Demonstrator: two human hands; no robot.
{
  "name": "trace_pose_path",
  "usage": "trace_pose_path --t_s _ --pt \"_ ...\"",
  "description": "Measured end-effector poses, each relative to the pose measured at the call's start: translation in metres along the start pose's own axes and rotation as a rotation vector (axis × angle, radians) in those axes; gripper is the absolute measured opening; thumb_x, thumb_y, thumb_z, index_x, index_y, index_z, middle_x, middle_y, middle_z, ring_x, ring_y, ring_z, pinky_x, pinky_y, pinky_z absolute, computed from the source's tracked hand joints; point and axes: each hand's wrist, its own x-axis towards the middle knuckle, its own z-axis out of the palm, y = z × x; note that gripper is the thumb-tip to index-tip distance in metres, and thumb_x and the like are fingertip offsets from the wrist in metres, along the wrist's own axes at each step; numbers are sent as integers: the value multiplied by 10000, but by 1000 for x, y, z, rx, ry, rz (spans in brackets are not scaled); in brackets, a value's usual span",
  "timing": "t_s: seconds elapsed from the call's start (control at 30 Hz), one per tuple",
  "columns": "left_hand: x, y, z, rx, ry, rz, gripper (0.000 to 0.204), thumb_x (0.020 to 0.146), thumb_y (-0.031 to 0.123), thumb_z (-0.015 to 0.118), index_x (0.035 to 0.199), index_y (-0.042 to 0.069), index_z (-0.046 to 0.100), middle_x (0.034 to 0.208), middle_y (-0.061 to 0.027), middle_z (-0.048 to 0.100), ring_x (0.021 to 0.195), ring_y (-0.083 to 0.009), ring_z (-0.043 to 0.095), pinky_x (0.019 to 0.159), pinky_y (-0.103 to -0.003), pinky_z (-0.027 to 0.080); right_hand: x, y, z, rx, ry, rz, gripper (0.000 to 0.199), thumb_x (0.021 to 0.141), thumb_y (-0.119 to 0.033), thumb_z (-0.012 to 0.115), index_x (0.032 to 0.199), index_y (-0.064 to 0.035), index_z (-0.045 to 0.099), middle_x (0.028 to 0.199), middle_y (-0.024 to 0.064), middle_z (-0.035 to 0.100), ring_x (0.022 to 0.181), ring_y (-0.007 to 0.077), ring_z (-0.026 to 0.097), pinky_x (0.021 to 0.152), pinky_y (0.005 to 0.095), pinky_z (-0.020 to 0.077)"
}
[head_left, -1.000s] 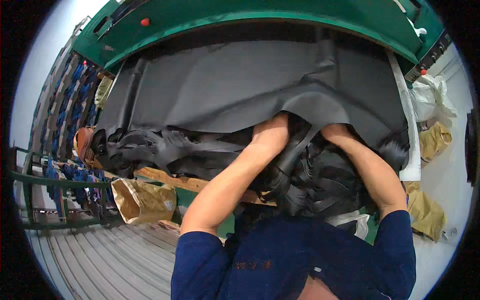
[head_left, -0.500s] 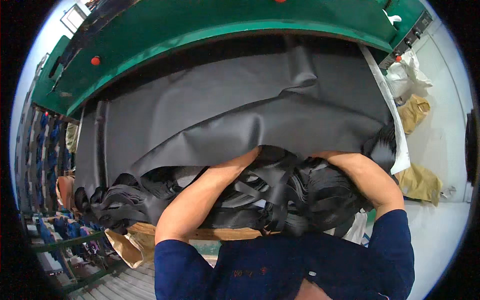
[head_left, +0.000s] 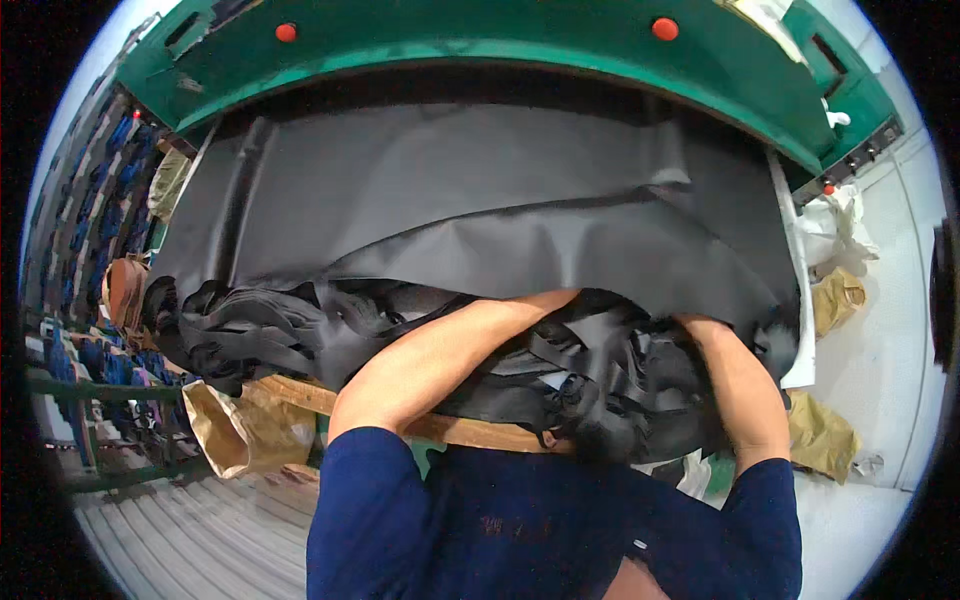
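Observation:
A wide black leather-like sheet (head_left: 430, 150) covers the machine bed, its near part folded and bulging. Both my forearms reach beneath this raised fold. My left forearm (head_left: 440, 350) goes in near the middle of the sheet's front edge, and my right forearm (head_left: 735, 375) enters farther right. The sheet hides both hands, so neither their fingers nor any grip can be seen. A heaped tangle of black cut strips (head_left: 640, 390) lies below and between my arms, with more layered strips (head_left: 270, 320) bunched at the left.
A green machine beam (head_left: 480, 45) with red buttons (head_left: 665, 29) spans the far side. Below the strips runs a wooden edge (head_left: 470, 432). An open brown paper sack (head_left: 225, 435) stands lower left; crumpled brown sacks (head_left: 825, 435) lie right. Hanging dark pieces (head_left: 85, 220) line the left.
The view has turned, bringing a second red button fully into sight and shifting the sheet rightward. Both forearms stay under the fold, with little clear movement against the sheet.

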Motion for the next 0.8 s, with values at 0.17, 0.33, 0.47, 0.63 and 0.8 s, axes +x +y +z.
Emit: trace_pose_path --t_s 0.17,0.33,0.47,0.63,0.8 --pt "-24 32 -11 34 -7 34 212 845 106 532 912 37 721 909 -223 683 884 -396 665 801 -481 530 -2 19 2 -80 -22 28 422 906 -80 540 1320 4 527 1376 212 528 1293 347 478 1077 407 384" --pt "-50 20 31 -110 282 94 201 795 85 561 941 30 689 915 -218 675 803 -421 658 703 -506 540 -35 13 43 250 622 -363 215 840 -92 561 999 20 652 996 276 649 875 469 607 786 514 499" --pt "-55 15 33 52 133 52 201 820 86 551 970 37 675 951 -213 672 879 -395 657 728 -488 545 -8 22 52 99 134 -182 259 879 -167 536 1021 19 649 1065 297 627 968 455 598 838 508 484" --pt "-68 14 29 174 111 -72 139 810 102 564 882 59 676 901 -160 689 895 -326 677 740 -455 551 -10 14 52 322 342 -220 299 918 -190 509 1102 14 628 1140 300 603 1058 485 557 886 495 471" --pt "-80 -12 21 257 377 -34 106 704 58 602 777 54 678 781 -172 663 744 -393 655 675 -492 535 -1 24 60 285 353 -193 256 915 -179 518 1032 10 646 1044 283 634 971 494 570 846 509 476"
